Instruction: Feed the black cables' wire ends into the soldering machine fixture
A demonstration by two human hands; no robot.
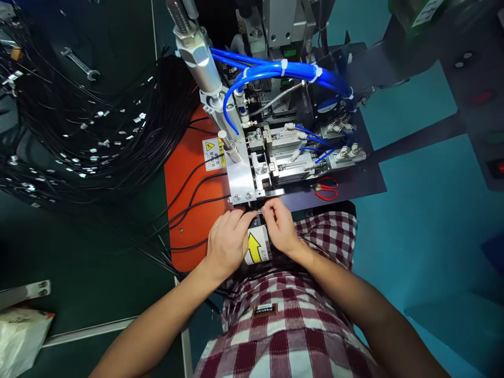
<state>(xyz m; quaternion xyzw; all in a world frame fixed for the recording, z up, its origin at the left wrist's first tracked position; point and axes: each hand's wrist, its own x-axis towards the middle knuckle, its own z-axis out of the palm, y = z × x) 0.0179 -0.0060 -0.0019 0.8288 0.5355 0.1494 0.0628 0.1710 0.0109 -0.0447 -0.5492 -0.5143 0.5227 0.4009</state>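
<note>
At the front edge of the machine, my left hand [227, 237] and my right hand [280, 227] meet with fingertips pinched together. Between them shows a small silvery cable end [259, 212], too tiny to make out fully. One black cable [191, 248] runs across the orange plate [187, 210] and passes under my left hand. Just below the fingertips is a white label with a yellow arrow [255, 249]. Above my hands stands the metal fixture [241, 181], where other black cables enter from the left.
A large bundle of black cables [129, 131] with silvery ends lies on the left, near a wrench [81, 64]. Red-handled scissors [326, 190] rest right of the fixture. Blue air hoses [275, 68] arch over the machine. A plastic bag [23, 336] lies lower left.
</note>
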